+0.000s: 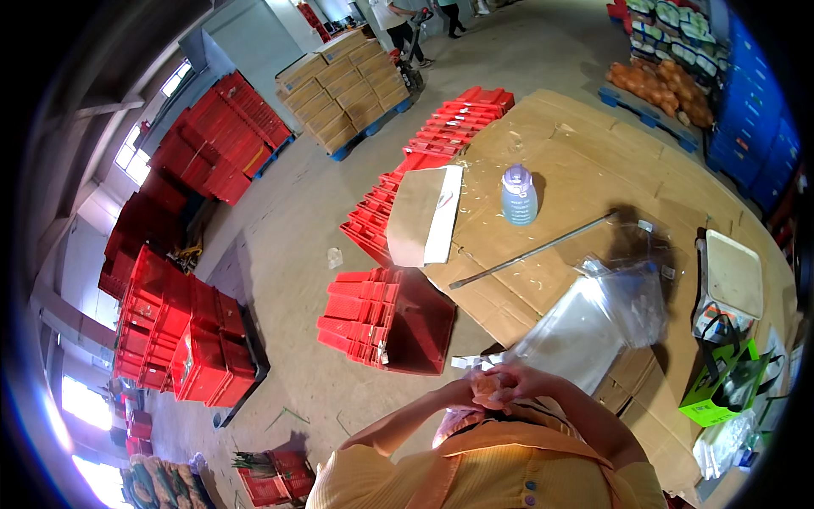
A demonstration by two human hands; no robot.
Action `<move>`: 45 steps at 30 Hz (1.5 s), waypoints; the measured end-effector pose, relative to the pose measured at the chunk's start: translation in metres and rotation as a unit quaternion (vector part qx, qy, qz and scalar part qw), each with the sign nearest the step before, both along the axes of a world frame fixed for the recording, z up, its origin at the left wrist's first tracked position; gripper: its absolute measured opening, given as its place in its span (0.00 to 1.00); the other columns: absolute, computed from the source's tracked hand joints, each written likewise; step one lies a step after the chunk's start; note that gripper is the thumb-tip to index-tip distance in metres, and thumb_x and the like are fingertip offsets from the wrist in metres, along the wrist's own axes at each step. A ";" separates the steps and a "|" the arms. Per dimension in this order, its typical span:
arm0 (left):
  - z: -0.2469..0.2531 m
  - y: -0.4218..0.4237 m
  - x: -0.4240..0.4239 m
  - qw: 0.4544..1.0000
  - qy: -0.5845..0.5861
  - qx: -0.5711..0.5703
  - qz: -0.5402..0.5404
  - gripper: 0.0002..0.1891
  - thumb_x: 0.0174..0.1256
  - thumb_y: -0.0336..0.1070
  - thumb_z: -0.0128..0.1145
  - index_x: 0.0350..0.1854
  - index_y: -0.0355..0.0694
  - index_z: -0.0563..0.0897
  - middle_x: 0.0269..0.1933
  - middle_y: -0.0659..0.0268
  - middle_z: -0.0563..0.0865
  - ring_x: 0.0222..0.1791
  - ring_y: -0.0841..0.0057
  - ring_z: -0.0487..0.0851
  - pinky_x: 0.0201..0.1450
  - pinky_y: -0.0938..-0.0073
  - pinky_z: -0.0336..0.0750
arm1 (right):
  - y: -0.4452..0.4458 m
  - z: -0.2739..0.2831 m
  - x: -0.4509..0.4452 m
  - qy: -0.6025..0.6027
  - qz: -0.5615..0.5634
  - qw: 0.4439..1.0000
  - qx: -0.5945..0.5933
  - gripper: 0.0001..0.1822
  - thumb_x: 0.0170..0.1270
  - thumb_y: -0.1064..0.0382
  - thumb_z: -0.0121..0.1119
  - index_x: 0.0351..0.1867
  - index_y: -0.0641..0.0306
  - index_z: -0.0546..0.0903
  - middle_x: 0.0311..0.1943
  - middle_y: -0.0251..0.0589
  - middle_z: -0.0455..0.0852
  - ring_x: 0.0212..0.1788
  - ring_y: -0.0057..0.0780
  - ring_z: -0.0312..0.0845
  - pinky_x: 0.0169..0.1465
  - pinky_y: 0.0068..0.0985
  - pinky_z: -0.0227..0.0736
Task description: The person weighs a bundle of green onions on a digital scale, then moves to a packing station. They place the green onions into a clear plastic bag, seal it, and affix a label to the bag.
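Close to my body, at the near corner of the cardboard-covered table (540,153), my left hand (477,389) and my right hand (516,380) meet around a small pinkish thing (488,389); its kind cannot be told. Fingers of both hands hide part of it. Clear plastic bags (579,327) lie on the table just beyond my right hand. Farther along, a long metal bar (534,249) rests diagonally on the cardboard. A water bottle with a purple lid (519,196) stands upright behind the bar.
Red plastic crates (365,318) stand on the floor left of the table, with more stacked behind. A green bag (722,388) and a pale tray (733,273) sit at the right. Cartons (346,83) fill a pallet at the back, near a person (397,25) with a pallet jack.
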State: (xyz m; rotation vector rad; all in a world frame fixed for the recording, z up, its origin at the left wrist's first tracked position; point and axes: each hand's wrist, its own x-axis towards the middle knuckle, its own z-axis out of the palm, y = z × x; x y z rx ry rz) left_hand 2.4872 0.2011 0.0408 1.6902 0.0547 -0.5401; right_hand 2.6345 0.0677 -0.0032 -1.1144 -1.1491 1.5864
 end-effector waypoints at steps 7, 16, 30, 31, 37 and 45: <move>-0.096 0.026 -0.027 0.945 0.010 0.317 -0.081 0.22 0.59 0.58 0.54 0.30 0.41 0.83 0.28 0.55 0.83 0.28 0.64 0.81 0.30 0.67 0.73 | 0.010 -0.021 -0.014 -0.120 0.130 0.984 0.018 0.16 0.58 0.55 0.64 0.40 0.66 0.83 0.31 0.42 0.84 0.34 0.25 0.77 0.41 0.25 0.71; -0.055 0.022 -0.018 0.999 -0.019 0.015 0.032 0.05 0.64 0.33 0.55 0.31 0.37 0.80 0.31 0.70 0.82 0.33 0.81 0.76 0.39 0.79 0.71 | 0.022 0.012 -0.021 -0.520 -0.083 0.844 0.102 0.34 0.42 0.54 0.70 0.53 0.58 0.69 0.29 0.47 0.82 0.36 0.44 0.81 0.38 0.35 0.75; -0.082 0.032 -0.040 0.993 0.048 -0.066 0.090 0.11 0.67 0.31 0.54 0.49 0.38 0.79 0.47 0.66 0.83 0.46 0.77 0.77 0.52 0.76 0.72 | 0.026 -0.029 -0.053 -0.551 -0.092 0.797 0.232 0.21 0.55 0.60 0.57 0.49 0.65 0.70 0.17 0.46 0.78 0.18 0.43 0.78 0.19 0.39 0.70; -0.080 0.034 -0.042 0.977 0.101 -0.135 0.131 0.11 0.67 0.31 0.53 0.50 0.37 0.79 0.47 0.66 0.83 0.47 0.77 0.77 0.52 0.76 0.72 | 0.026 -0.023 -0.053 -0.542 -0.092 0.805 0.223 0.22 0.56 0.61 0.56 0.51 0.65 0.68 0.18 0.47 0.78 0.17 0.45 0.77 0.19 0.39 0.69; -0.129 0.017 -0.045 0.997 0.020 -0.078 0.016 0.20 0.49 0.32 0.69 0.47 0.40 0.81 0.42 0.67 0.85 0.44 0.80 0.78 0.49 0.75 0.74 | 0.019 0.001 -0.017 -0.128 0.142 0.960 0.202 0.07 0.55 0.63 0.62 0.32 0.64 0.81 0.32 0.37 0.82 0.34 0.25 0.77 0.40 0.23 0.72; -0.047 -0.011 -0.026 0.896 0.094 0.423 0.096 0.15 0.56 0.53 0.56 0.41 0.51 0.80 0.32 0.61 0.86 0.33 0.61 0.85 0.33 0.63 0.77 | 0.022 -0.014 -0.017 -0.334 -0.030 0.942 0.011 0.22 0.45 0.52 0.72 0.34 0.60 0.75 0.28 0.40 0.82 0.32 0.32 0.79 0.36 0.28 0.72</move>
